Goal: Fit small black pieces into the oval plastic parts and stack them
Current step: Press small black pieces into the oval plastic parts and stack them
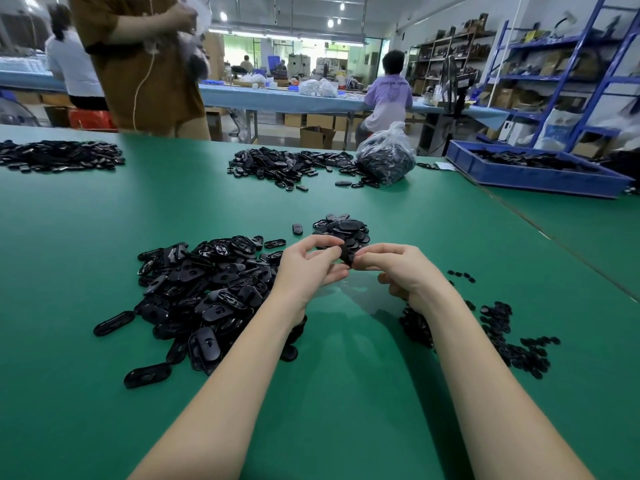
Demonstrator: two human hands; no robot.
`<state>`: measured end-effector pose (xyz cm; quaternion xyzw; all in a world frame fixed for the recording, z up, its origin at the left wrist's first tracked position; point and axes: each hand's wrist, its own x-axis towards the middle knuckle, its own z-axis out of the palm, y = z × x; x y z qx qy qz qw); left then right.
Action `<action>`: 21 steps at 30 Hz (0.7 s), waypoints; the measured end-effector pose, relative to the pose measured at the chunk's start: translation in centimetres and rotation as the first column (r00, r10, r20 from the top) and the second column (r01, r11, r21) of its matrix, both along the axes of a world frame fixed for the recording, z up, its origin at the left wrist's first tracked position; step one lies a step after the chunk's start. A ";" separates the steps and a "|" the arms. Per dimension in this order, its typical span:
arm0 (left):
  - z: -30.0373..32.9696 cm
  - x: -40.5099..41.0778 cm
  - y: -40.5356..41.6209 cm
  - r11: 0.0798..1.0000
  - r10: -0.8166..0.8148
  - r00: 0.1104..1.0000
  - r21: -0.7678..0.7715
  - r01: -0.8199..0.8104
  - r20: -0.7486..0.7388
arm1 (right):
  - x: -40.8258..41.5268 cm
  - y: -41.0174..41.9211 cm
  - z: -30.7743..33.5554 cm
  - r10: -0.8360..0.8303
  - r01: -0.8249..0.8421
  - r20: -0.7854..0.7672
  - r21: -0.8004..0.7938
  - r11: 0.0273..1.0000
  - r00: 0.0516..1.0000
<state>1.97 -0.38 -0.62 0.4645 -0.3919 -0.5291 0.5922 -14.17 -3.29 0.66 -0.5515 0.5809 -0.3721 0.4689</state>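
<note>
Both hands meet over the green table (346,393), and the fingertips (360,259) of each pinch one black oval part (346,255) between them. The left hand (308,268) curls its thumb and forefinger onto the part's left end; the right hand (398,268) clamps the right end with thumb and index, its other fingers tucked under. The part sits tilted, edge-on to the camera, so whether a small piece is already seated in it is impossible to tell.

For this step, the trick is probably to hold the oval steady with one hand and press the insert in square with the other thumb, not at an angle, until it sits flush. Anything half-seated would likely make the stack wobble.

Going outward: the stack (341,230) of finished ovals lies just beyond the fingertips, near enough for a short reach. The big heap of ovals (207,289) sprawls to the left, touching the left wrist. The small pieces (512,341) lie scattered to the right, under and beside the right forearm. Further back are more piles, a plastic bag (386,157) and a blue tray (533,174).
</note>
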 end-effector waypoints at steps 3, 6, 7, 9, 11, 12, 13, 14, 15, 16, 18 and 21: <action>0.1 0.0 0.1 1.000 -0.014 1.000 -0.006 0.014 0.018 | 0.1 0.1 0.1 0.002 -0.002 -0.002 0.000 1.000 1.000; -0.1 0.2 0.2 0.999 -0.025 0.998 -0.022 0.026 0.049 | 0.2 0.0 0.1 0.004 -0.004 -0.007 0.008 1.000 1.000; -0.1 0.2 0.2 0.999 -0.027 0.998 -0.024 0.028 0.059 | 0.2 0.1 0.0 0.005 -0.005 -0.010 0.009 1.000 1.000; -0.1 0.2 0.2 0.999 -0.029 0.997 -0.028 0.031 0.078 | 0.2 0.0 0.0 0.000 0.000 -0.015 0.006 1.000 1.000; 0.0 0.2 0.1 0.999 -0.031 0.995 -0.034 0.034 0.095 | 0.2 0.0 0.1 -0.014 0.015 -0.018 0.008 1.000 1.000; 0.0 0.2 0.1 0.999 -0.033 0.994 -0.037 0.037 0.104 | 0.1 0.0 0.1 -0.018 0.018 -0.020 0.012 1.000 1.000; 0.0 0.1 0.1 0.998 -0.034 0.993 -0.039 0.039 0.114 | 0.1 0.0 0.1 -0.018 0.019 -0.025 0.018 1.000 1.000; 0.0 0.1 0.1 0.998 -0.036 0.992 -0.038 0.040 0.122 | 0.0 0.1 0.2 -0.013 0.014 -0.034 0.020 1.000 0.999; -0.1 0.1 0.1 0.999 -0.035 0.992 -0.035 0.039 0.125 | 0.0 0.1 0.2 -0.006 0.006 -0.050 0.015 1.000 0.999; -0.1 0.1 0.1 0.999 -0.033 0.992 -0.028 0.036 0.120 | -0.1 0.2 0.3 0.003 -0.003 -0.074 0.002 1.000 0.997; -0.1 0.1 0.1 1.000 -0.028 0.996 -0.006 0.029 0.089 | -0.1 0.3 0.3 0.010 -0.015 -0.117 -0.044 0.999 0.993; -0.1 0.2 0.0 0.999 -0.031 1.000 0.017 0.031 0.002 | -0.2 0.5 0.1 0.043 -0.049 -0.100 -0.059 0.997 0.994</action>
